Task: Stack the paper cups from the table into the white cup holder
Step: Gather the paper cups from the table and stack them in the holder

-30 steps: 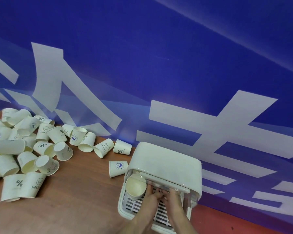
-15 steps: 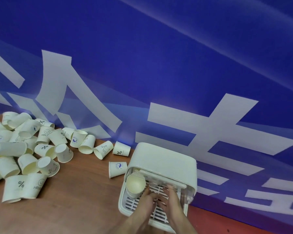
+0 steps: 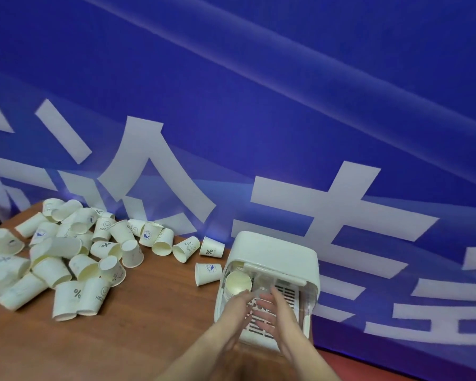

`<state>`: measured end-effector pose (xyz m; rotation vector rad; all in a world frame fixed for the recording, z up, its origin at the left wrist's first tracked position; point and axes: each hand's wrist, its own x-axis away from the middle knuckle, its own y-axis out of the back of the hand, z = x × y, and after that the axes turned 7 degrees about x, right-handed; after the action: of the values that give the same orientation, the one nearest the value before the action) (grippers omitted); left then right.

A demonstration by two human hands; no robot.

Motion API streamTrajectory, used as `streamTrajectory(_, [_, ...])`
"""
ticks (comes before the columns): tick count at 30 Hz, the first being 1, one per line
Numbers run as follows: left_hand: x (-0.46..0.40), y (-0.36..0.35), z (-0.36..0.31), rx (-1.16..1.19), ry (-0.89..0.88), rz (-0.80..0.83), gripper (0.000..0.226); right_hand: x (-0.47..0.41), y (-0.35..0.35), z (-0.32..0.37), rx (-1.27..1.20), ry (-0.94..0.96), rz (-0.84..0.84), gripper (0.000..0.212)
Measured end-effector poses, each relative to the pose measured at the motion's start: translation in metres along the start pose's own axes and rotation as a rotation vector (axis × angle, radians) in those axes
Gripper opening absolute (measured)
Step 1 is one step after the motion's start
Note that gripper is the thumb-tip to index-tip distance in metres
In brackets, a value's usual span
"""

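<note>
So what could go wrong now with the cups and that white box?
The stacked cups inside the white cup holder sit close to the left hand; a bump might tip them. The holder stands near the table edge, so a push could slide it off. The loose cups lie piled and may roll.

White cup holder (image 3: 272, 250) stood on brown tabletop (image 3: 138, 334), a cup stack (image 3: 238, 281) inside at left. Left hand (image 3: 238, 306) and right hand (image 3: 279, 309) reached over its slotted tray, fingers extended. Loose paper cups (image 3: 66, 257) lay heaped at left; blue banner (image 3: 259, 92) behind.
</note>
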<state>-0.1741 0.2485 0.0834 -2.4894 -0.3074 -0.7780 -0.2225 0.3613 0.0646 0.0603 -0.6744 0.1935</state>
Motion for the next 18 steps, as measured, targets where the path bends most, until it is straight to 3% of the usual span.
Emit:
streamTrajectory(7, [0.030, 0.025, -0.054, -0.306, -0.154, -0.006, 0.039, 0.028, -0.029, 0.044, 0.121, 0.159, 0.082, 0.044])
streamTrajectory(11, [0.047, 0.052, -0.089, -0.573, -0.265, -0.070, 0.064, 0.035, -0.058, 0.080, 0.264, 0.225, 0.114, 0.040])
streamTrajectory(15, [0.059, 0.097, -0.129, -1.009, -0.390, -0.139, 0.067, 0.039, -0.085, 0.105, 0.459, 0.356, 0.161, 0.032])
streamTrajectory(18, [0.069, 0.132, -0.157, -1.488, -0.454, -0.119, 0.072, 0.036, -0.106, 0.116, 0.648, 0.492, 0.176, 0.025])
